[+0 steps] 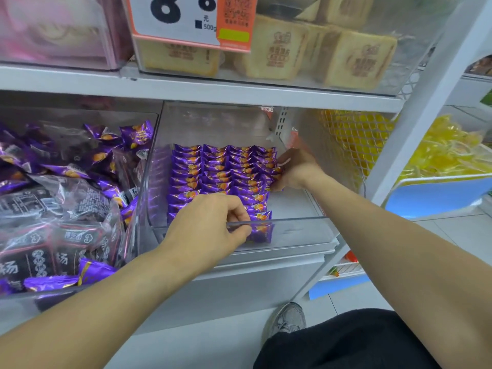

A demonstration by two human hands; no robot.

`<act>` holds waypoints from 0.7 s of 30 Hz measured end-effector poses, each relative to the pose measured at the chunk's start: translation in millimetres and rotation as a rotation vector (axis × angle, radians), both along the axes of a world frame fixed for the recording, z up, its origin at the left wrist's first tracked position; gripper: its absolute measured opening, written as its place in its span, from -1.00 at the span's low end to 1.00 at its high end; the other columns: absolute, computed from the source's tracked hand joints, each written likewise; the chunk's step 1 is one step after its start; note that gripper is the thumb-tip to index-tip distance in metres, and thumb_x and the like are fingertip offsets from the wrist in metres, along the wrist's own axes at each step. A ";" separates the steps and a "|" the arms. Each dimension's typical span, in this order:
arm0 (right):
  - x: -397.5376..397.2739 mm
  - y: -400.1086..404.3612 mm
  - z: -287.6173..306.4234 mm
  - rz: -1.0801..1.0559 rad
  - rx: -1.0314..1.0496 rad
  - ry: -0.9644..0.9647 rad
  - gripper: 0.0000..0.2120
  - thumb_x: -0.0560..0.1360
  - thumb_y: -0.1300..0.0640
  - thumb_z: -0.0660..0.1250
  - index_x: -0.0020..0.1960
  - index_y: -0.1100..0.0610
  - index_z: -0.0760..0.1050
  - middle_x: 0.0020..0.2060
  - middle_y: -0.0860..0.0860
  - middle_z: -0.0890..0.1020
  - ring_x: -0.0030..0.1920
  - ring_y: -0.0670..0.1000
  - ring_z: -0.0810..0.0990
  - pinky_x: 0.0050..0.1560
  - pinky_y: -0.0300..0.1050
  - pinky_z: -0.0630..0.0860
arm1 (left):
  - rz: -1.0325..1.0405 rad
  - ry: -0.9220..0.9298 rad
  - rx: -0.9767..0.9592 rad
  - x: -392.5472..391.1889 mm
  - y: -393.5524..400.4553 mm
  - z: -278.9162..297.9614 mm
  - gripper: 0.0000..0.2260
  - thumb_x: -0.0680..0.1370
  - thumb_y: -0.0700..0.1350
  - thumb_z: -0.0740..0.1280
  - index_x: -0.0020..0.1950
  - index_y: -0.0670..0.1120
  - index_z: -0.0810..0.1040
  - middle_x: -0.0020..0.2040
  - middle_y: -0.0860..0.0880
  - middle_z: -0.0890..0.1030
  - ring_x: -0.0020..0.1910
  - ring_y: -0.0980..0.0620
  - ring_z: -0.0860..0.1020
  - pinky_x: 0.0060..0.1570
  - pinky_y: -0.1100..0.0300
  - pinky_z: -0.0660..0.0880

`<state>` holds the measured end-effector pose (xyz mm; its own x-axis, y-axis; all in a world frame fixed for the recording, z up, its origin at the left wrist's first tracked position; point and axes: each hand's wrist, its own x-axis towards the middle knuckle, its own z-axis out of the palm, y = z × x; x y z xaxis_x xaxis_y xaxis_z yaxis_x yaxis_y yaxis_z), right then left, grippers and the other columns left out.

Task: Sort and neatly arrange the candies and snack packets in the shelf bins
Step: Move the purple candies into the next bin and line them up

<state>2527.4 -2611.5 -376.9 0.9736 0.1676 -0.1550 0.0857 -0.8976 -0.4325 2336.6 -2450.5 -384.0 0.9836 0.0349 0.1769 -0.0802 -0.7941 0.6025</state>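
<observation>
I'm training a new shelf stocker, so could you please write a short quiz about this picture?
1. True or false: the purple packets in the middle bin stand in neat rows.
2. Which hand touches the far right end of the rows? A) left B) right C) neither
3. Fill in: the left bin holds purple packets lying in a loose ____.

Key:
1. True.
2. B: the right hand is at the rows' right edge, while the left hand grips a packet at the front.
3. Heap, mixed with dark packets.
</observation>
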 end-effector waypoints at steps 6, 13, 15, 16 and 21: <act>-4.5 -0.9 -2.0 -0.024 0.069 0.050 -0.25 0.20 0.25 0.66 0.32 0.21 0.42 0.05 0.02 0.57 0.01 0.00 0.56 0.05 -0.18 0.55 | 0.002 0.001 0.021 -0.7 -0.3 0.5 -0.92 0.44 0.01 0.46 -0.23 0.11 0.59 -0.32 0.22 0.57 -0.29 0.27 0.51 -0.26 0.25 0.45; -5.4 -2.2 -0.8 -0.011 0.077 0.081 -0.51 0.22 0.33 0.64 0.04 0.15 0.50 -0.16 0.02 0.61 -0.09 0.02 0.63 0.05 -0.04 0.64 | -0.006 0.003 0.025 -0.9 0.6 1.3 -0.92 0.44 0.02 0.45 -0.23 0.12 0.58 -0.32 0.21 0.55 -0.28 0.27 0.50 -0.27 0.27 0.40; -4.8 -4.8 0.6 -0.017 0.112 0.086 -0.54 0.23 0.31 0.64 -0.01 0.12 0.48 -0.27 -0.08 0.53 -0.14 -0.01 0.57 -0.04 -0.14 0.59 | -0.007 0.010 0.025 -0.9 0.6 1.9 -0.91 0.45 0.03 0.45 -0.23 0.13 0.57 -0.30 0.20 0.55 -0.27 0.25 0.50 -0.25 0.26 0.41; -4.1 -5.8 -0.1 -0.019 0.130 0.094 -0.57 0.23 0.31 0.64 -0.05 0.12 0.47 -0.29 -0.08 0.52 -0.14 -0.01 0.56 -0.07 -0.16 0.57 | -0.007 0.012 0.026 -1.0 0.4 1.8 -0.91 0.45 0.03 0.45 -0.23 0.14 0.57 -0.29 0.20 0.54 -0.26 0.25 0.50 -0.24 0.25 0.42; -0.1 -5.9 -3.1 -0.049 0.303 0.156 -0.61 0.20 0.35 0.65 -0.14 0.19 0.49 -0.21 0.05 0.64 -0.03 0.11 0.69 0.04 0.08 0.65 | -0.006 0.014 0.021 -1.3 0.1 1.5 -0.92 0.45 0.02 0.45 -0.22 0.12 0.58 -0.31 0.21 0.54 -0.27 0.25 0.50 -0.24 0.25 0.42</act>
